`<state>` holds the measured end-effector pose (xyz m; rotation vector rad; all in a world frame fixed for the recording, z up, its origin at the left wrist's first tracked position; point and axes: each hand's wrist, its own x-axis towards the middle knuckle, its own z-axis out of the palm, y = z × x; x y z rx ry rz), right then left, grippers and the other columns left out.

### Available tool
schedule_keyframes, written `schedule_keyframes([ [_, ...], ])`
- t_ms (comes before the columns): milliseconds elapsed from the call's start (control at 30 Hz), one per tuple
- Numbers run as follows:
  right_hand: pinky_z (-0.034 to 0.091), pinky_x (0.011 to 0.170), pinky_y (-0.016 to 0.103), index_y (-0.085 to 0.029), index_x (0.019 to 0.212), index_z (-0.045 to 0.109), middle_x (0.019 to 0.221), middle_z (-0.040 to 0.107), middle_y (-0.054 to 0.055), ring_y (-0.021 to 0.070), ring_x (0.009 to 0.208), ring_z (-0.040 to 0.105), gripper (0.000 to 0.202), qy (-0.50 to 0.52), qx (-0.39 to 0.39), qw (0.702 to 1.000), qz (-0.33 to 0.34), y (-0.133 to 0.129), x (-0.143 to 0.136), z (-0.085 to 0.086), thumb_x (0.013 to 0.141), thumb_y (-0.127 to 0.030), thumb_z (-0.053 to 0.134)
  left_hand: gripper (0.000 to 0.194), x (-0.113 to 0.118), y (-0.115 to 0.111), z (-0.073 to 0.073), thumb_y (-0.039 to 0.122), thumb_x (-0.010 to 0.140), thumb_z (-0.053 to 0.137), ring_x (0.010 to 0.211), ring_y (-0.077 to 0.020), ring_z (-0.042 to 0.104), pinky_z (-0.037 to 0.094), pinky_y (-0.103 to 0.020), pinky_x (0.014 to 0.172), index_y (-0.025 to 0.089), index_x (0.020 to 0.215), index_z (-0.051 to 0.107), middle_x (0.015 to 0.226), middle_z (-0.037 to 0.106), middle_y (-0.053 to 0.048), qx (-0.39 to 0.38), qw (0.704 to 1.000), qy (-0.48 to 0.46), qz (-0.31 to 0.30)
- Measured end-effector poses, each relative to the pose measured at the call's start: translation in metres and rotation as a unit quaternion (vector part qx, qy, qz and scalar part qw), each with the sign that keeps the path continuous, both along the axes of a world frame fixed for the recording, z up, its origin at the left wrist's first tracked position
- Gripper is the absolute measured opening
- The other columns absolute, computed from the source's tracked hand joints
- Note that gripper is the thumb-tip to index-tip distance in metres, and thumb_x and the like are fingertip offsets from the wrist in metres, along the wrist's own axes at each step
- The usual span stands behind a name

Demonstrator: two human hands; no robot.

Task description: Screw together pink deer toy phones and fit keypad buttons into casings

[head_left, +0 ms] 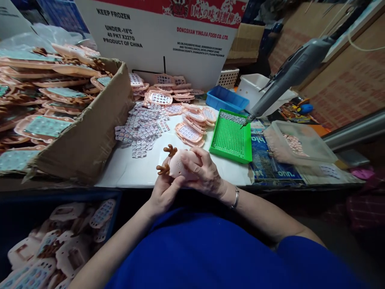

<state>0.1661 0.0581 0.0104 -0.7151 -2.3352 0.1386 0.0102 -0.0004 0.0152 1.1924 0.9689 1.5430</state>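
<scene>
Both my hands are closed around a pale pink plastic toy shell (177, 165) with brown antlers, held just above the table's front edge. My left hand (164, 189) grips its lower left side, thumb on the surface. My right hand (207, 172) wraps the right side, fingers over the top. Small holes show in the shell's face; its underside is hidden. Beyond my hands lie pink keypad housings (189, 132) in a loose stack and a heap of small printed button sheets (142, 124).
A cardboard box (99, 108) of toy parts stands left. A green tray (231, 136) holds screws, with an electric screwdriver (288, 76) hanging over it. Right of it sits a clear tub (300, 142); behind, a blue bin (227, 98). A crate of finished-looking shells (72, 253) is lower left.
</scene>
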Motion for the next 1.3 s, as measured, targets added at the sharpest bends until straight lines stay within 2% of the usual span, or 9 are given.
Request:
schedule_keyframes([
  [167,0.053,0.098,0.042,-0.024,0.130,0.058,0.129,0.049,0.014,0.0252,0.123,0.052,0.056,0.049,-0.020,0.998,0.035,-0.005,0.001,0.004,0.089,-0.060,0.048,0.028,-0.002,-0.001,-0.006,0.040,0.088,0.060,0.103,-0.0249,0.062,0.049,-0.038,0.096,0.022,0.110,0.063,0.109,0.064,-0.009,0.053,0.994,0.071,0.066],
  [267,0.055,0.091,0.036,-0.019,0.130,0.056,0.115,0.062,0.012,0.0194,0.108,0.060,0.052,0.133,-0.080,0.986,0.056,-0.006,0.001,0.020,0.095,-0.054,0.040,0.034,-0.012,-0.005,-0.013,0.031,0.090,0.058,0.115,-0.0249,0.058,0.045,-0.039,0.101,0.025,0.124,0.056,0.121,0.061,-0.010,0.079,0.990,0.114,0.003],
  [367,0.055,0.077,0.030,-0.016,0.108,0.067,0.087,0.068,0.006,0.0147,0.083,0.062,0.038,0.150,-0.095,0.983,0.052,-0.005,0.000,0.033,0.098,-0.044,0.044,0.039,-0.019,-0.008,-0.019,0.024,0.092,0.055,0.121,-0.0244,0.055,0.042,-0.041,0.106,0.026,0.131,0.051,0.127,0.059,-0.010,0.098,0.980,0.159,-0.070],
  [433,0.052,0.072,0.029,-0.014,0.095,0.069,0.078,0.067,0.005,0.0141,0.076,0.060,0.036,0.147,-0.071,0.985,0.048,-0.004,-0.001,0.037,0.097,-0.043,0.048,0.038,-0.017,-0.009,-0.022,0.023,0.093,0.054,0.121,-0.0237,0.056,0.042,-0.040,0.105,0.026,0.131,0.051,0.128,0.059,-0.009,0.093,0.981,0.160,-0.055],
  [567,0.050,0.071,0.030,-0.013,0.089,0.067,0.075,0.065,0.005,0.0141,0.074,0.058,0.038,0.160,-0.030,0.986,0.016,-0.003,-0.002,0.039,0.098,-0.043,0.046,0.033,-0.004,-0.010,-0.024,0.024,0.093,0.056,0.117,-0.0213,0.059,0.046,-0.036,0.100,0.028,0.126,0.055,0.124,0.062,-0.006,0.073,0.992,0.098,0.016],
  [733,0.046,0.062,0.023,-0.013,0.091,0.066,0.075,0.065,0.003,0.0107,0.067,0.057,0.037,0.121,-0.078,0.989,0.031,-0.002,0.000,0.041,0.097,-0.044,0.046,0.028,0.005,-0.011,-0.016,0.031,0.091,0.058,0.112,-0.0221,0.062,0.049,-0.035,0.096,0.025,0.119,0.059,0.116,0.067,-0.007,0.017,0.999,0.040,0.007],
  [867,0.046,0.064,0.023,-0.011,0.088,0.068,0.074,0.066,0.005,0.0116,0.069,0.058,0.037,0.115,-0.038,0.992,0.018,0.000,0.002,0.039,0.098,-0.039,0.046,0.031,0.005,-0.010,-0.013,0.037,0.089,0.061,0.113,-0.0246,0.061,0.046,-0.038,0.099,0.021,0.116,0.059,0.114,0.066,-0.010,0.003,0.998,0.058,0.027],
  [1067,0.048,0.069,0.027,-0.008,0.106,0.064,0.085,0.070,0.010,0.0160,0.076,0.063,0.052,0.021,-0.027,0.999,-0.006,0.000,0.006,0.033,0.100,-0.048,0.032,0.034,-0.007,-0.005,-0.014,0.042,0.084,0.067,0.104,-0.0213,0.061,0.047,-0.033,0.096,0.020,0.109,0.060,0.108,0.063,-0.007,-0.021,0.993,0.043,0.106],
  [1300,0.049,0.069,0.026,-0.010,0.097,0.062,0.083,0.071,0.009,0.0152,0.075,0.065,0.051,0.037,-0.032,0.997,-0.062,-0.010,-0.004,0.021,0.103,-0.044,0.024,0.043,0.016,0.007,-0.004,0.036,0.078,0.075,0.122,-0.0219,0.057,0.046,-0.033,0.101,0.029,0.115,0.054,0.132,0.060,-0.006,-0.066,0.987,-0.137,0.061],
])
